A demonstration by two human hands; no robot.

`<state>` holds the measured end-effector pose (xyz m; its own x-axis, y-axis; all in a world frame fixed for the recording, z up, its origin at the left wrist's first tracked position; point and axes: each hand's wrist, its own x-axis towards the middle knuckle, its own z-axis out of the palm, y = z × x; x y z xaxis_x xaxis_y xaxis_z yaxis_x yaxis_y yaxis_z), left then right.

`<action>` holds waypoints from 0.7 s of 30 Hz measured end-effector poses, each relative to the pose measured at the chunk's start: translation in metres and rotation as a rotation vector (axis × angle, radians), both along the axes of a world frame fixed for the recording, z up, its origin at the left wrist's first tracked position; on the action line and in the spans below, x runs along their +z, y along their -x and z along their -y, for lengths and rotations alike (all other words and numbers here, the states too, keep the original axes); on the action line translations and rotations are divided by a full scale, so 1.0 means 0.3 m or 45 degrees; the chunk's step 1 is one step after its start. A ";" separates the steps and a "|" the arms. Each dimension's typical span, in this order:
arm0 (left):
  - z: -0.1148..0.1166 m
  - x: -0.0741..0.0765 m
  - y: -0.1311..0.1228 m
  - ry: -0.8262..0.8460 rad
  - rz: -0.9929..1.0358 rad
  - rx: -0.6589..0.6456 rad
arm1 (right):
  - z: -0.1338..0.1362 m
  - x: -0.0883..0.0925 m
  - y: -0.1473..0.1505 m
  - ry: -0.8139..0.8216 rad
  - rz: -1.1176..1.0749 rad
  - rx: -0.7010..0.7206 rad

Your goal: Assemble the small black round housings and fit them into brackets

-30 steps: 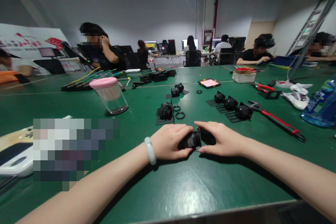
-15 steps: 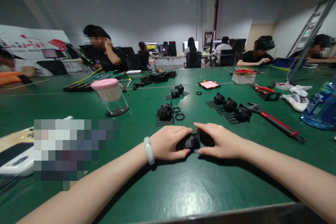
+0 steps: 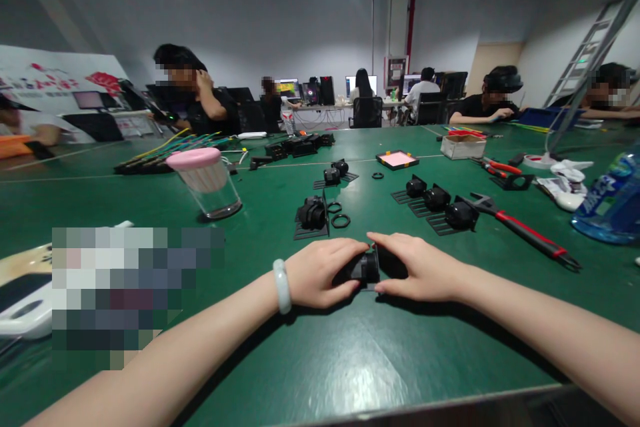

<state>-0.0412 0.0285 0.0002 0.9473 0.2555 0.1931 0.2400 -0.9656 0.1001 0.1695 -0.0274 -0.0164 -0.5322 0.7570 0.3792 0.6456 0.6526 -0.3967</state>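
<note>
My left hand (image 3: 325,273) is wrapped round a black threaded fitting (image 3: 369,268), its thumb and fingers closed on the body. Opposite it, my right hand (image 3: 417,268) grips a black bracket (image 3: 391,262), thumb below and fingers above. The bracket's upright plate stands against the threaded end of the fitting, low over the green table (image 3: 320,360). Fingers hide much of both parts. Just beyond my hands sits a similar fitting on a slotted bracket (image 3: 313,215), beside two loose black nut rings (image 3: 342,215).
To the right lie a row of bracketed fittings (image 3: 437,198) and a red-handled adjustable wrench (image 3: 533,235). A blue bottle (image 3: 607,203) stands at far right. On the left is a pink-lidded cup (image 3: 223,193). A pink-lined tray (image 3: 397,159) and white box (image 3: 463,148) are farther back.
The view has shifted very slightly, so the table items appear a little farther left. Both hands keep the same grip on the fitting and bracket.
</note>
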 end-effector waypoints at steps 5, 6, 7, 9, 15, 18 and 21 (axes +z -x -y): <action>0.002 0.000 0.003 0.027 0.017 -0.007 | 0.001 -0.002 0.001 0.012 -0.015 0.002; 0.003 0.001 0.004 0.029 0.024 -0.009 | 0.002 -0.002 0.001 0.016 -0.020 0.003; 0.003 0.001 0.004 0.031 0.033 -0.010 | 0.003 -0.002 0.001 0.018 -0.023 0.005; 0.005 0.003 0.004 0.033 0.050 -0.015 | 0.003 0.000 0.001 0.016 -0.022 0.011; 0.007 0.007 0.001 0.027 0.071 -0.035 | 0.005 0.005 0.000 0.009 -0.031 0.015; 0.006 0.007 0.001 0.027 0.082 -0.032 | 0.007 0.005 0.000 0.008 -0.022 0.009; 0.005 0.003 0.000 0.022 0.106 -0.046 | 0.007 0.002 -0.001 0.006 -0.015 0.010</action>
